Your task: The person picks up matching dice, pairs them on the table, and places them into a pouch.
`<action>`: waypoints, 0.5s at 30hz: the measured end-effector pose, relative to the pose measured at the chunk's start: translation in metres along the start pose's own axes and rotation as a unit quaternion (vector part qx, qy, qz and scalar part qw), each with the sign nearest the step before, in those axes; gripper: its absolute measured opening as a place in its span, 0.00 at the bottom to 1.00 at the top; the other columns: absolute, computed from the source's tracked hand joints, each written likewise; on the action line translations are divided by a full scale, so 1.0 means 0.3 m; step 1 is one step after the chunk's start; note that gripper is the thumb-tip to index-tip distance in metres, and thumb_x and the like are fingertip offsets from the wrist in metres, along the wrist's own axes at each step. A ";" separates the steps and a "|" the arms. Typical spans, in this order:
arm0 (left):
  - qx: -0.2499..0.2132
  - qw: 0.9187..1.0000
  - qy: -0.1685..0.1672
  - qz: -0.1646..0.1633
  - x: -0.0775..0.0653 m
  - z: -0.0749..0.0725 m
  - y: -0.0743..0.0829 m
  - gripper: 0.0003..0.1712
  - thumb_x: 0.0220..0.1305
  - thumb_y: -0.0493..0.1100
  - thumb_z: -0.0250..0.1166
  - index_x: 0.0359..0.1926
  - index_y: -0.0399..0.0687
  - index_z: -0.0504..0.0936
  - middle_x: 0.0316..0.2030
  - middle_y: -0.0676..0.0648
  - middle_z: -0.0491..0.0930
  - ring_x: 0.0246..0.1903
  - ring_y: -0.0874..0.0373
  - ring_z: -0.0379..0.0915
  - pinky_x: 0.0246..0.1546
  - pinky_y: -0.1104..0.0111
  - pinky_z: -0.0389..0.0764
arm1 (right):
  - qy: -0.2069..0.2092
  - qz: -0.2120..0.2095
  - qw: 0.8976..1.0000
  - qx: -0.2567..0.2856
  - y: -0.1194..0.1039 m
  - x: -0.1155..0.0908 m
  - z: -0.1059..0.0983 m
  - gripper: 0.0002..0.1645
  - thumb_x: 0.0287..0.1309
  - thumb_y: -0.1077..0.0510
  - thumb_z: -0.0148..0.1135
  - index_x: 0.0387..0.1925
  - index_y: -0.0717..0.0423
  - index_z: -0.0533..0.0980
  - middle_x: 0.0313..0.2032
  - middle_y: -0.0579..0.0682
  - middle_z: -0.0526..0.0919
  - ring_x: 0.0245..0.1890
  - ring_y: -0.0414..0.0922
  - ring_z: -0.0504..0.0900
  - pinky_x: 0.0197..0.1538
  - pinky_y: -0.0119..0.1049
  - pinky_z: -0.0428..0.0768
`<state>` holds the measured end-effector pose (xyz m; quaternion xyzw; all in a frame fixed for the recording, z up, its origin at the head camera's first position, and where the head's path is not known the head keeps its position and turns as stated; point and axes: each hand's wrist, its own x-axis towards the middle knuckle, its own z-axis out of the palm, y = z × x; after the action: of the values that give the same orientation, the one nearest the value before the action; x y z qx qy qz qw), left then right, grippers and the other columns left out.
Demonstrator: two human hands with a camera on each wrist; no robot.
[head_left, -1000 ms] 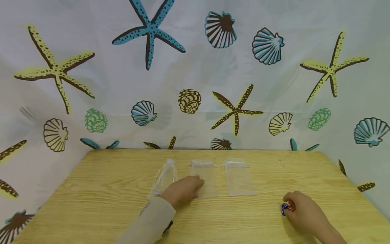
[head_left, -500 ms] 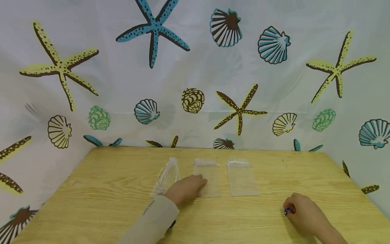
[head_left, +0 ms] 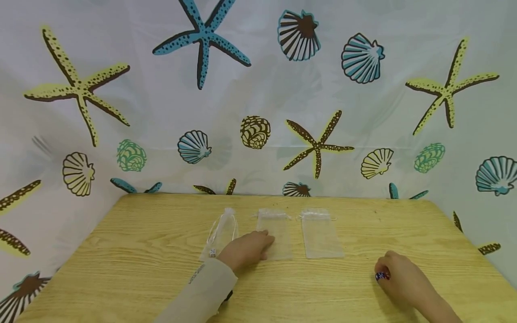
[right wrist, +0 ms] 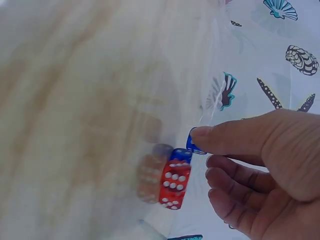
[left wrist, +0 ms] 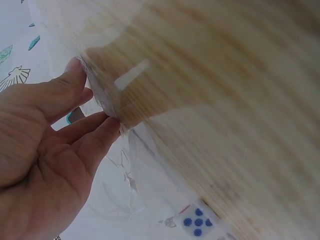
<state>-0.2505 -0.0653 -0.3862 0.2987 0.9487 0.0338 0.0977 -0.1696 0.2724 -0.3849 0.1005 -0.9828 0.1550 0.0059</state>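
Observation:
In the head view my left hand [head_left: 246,248] rests on the middle sheer drawstring bag [head_left: 278,242], which lies flat on the table. Its thumb and fingers touch the thin fabric in the left wrist view, spaced apart. At the right, my right hand [head_left: 404,278] pinches a blue die [right wrist: 192,145] between thumb and fingers. Right beside that die, on the wood, are another blue die [right wrist: 180,155] and red dice [right wrist: 175,179] with white dots. The left sheer bag [head_left: 221,233] has a white die [left wrist: 196,220] with blue dots at its lower end.
A third sheer bag [head_left: 322,237] lies flat to the right of the middle one, its drawstring end toward the back. Behind the wooden table [head_left: 121,264] hangs a white cloth [head_left: 258,89] printed with starfish and shells, wrapping both sides.
My right hand's fingers have closed in around the dice, and the blue dice that showed apart now show closer together. The left hand stays on the middle bag. The head view has shifted slightly.

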 end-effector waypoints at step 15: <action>-0.003 1.000 0.003 -0.006 0.005 0.017 -0.010 0.25 0.59 0.44 0.59 0.58 0.49 0.68 0.62 0.43 0.63 0.60 0.50 0.61 0.57 0.61 0.65 | 0.003 -0.030 0.999 0.038 -0.173 0.082 -0.006 0.07 0.43 0.65 0.66 0.26 0.51 0.78 0.25 0.42 0.79 0.24 0.36 0.73 0.27 0.31 0.73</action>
<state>-0.2524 -0.0669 -0.3919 0.2926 0.9507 0.0371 0.0964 -0.1835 0.2197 -0.3664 0.1294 -0.9728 0.1919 0.0095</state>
